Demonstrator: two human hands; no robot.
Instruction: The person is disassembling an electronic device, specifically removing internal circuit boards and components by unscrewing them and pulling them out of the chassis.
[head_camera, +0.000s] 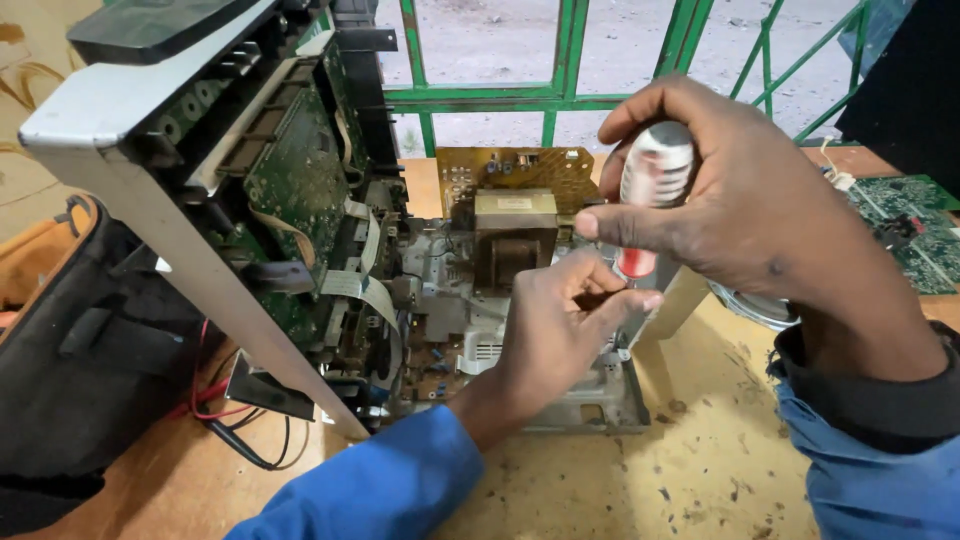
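My right hand (740, 200) grips the white and red handle of a screwdriver (650, 185), held upright over an opened electronic device (440, 300). My left hand (560, 325) pinches the screwdriver's shaft just below the handle, fingers closed around it. The tip is hidden behind my left hand. Under the hands lie a metal chassis (590, 400), a transformer (512, 240) and a brown circuit board (520, 170). The device's grey front panel (170, 190) with a green circuit board (300, 190) is swung up to the left, joined by flat ribbon cables (365, 290).
A black and orange bag (80, 350) sits at the left on the scuffed wooden table (690, 470). Red and black wires (230, 420) trail beneath the panel. Another green circuit board (920, 230) lies at the right. A green metal window frame (560, 60) stands behind.
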